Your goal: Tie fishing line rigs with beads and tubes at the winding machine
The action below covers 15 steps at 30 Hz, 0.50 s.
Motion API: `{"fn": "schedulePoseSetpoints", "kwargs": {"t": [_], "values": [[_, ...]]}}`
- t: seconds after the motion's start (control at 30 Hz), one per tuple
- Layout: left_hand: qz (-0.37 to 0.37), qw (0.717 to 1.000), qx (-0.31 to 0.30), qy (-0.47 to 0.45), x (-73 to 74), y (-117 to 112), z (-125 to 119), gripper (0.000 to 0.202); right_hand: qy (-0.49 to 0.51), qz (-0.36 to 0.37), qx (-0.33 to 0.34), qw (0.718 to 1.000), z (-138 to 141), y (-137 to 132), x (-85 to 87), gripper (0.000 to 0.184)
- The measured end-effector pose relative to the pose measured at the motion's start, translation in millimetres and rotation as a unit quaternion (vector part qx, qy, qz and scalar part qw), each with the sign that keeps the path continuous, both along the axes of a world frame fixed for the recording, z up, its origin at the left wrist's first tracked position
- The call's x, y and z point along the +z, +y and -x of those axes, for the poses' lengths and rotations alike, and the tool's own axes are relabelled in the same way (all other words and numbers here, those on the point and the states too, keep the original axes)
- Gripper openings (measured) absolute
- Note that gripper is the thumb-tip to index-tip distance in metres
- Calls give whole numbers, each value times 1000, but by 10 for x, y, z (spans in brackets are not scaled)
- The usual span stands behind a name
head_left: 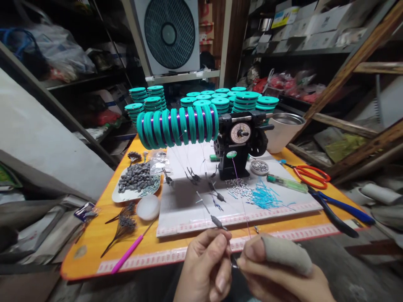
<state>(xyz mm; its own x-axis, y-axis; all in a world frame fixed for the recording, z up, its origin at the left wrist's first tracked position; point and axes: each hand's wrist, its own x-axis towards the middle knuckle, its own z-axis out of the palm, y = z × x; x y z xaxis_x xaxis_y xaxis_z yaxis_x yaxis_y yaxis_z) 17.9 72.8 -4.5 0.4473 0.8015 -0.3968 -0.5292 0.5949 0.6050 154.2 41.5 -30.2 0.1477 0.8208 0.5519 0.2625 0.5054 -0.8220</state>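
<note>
At the table's front edge, my left hand [208, 266] is closed in a pinch on a thin line, right beside a grey oval float [217, 221] strung on it. Close by on the right, my right hand [280, 268] is closed too, with a beige cloth cover [285, 255] around one digit. A small shiny bit shows between the hands; what the right fingers grip is too hidden to name. Ahead, a row of teal foam line spools [178, 128] wound with purple line sits on a black winding machine [236, 144]. Thin lines hang from the spools to dark floats on the white board [185, 209].
Left stand a plate [118, 196] of grey floats, a white lid [147, 207] and a pink-handled needle tool [127, 253]. Blue tubes [266, 196], white beads and a small bowl [260, 173] lie right. Beyond are orange-handled scissors [311, 176], pliers [346, 207] and stacked spools [247, 100].
</note>
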Motion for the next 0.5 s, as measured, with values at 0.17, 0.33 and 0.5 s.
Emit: {"fn": "schedulePoseSetpoints", "kwargs": {"t": [0.17,0.33,0.5], "values": [[-129,974,114,147,40,-70,-67,27,-89,-111,-22,990,-71,102,162,29],[-234,927,183,228,30,-126,-90,19,-70,-84,-19,994,24,142,161,20],[-293,895,189,278,-1,-120,-27,1,-68,-75,-18,995,56,159,172,20]]}}
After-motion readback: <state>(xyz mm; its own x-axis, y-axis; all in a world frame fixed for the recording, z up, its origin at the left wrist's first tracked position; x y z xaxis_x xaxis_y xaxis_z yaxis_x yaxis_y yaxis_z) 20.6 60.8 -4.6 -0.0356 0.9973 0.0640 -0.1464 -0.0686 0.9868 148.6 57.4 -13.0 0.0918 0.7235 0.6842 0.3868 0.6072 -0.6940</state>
